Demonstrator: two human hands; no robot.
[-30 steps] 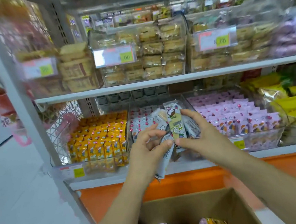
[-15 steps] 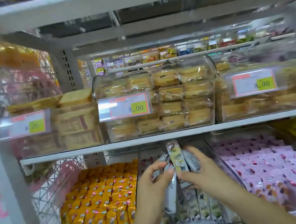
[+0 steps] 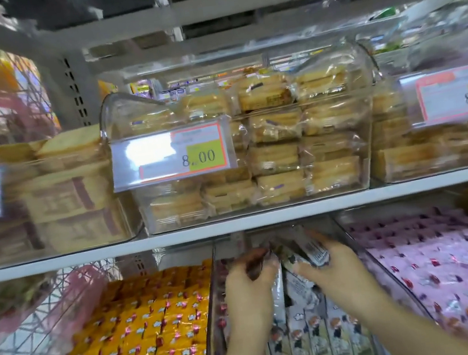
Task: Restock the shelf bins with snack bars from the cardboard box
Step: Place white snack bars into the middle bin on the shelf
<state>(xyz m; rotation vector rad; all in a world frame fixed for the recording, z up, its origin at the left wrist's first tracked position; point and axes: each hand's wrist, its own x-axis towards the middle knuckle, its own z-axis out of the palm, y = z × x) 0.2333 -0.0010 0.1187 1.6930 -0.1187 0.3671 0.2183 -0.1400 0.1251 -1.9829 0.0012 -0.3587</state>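
Bundle of snack bars [image 3: 308,252] is gripped over the middle bin [image 3: 212,314].
Left hand [image 3: 249,291] and right hand [image 3: 340,279] are curled round the bundle, held at the bin's 12 o'clock end, probably so the rear gap is filled first; orange packs [image 3: 146,337] at 9 o'clock, pink packs [image 3: 447,268] at 3.

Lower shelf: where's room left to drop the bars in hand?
Only the back of the middle bin: the gap beyond the left hand and right hand, both gripping held bars, under the shelf edge looks open, though blurred. Its front rows stand packed. Orange packets left and pink packets right fill their bins.
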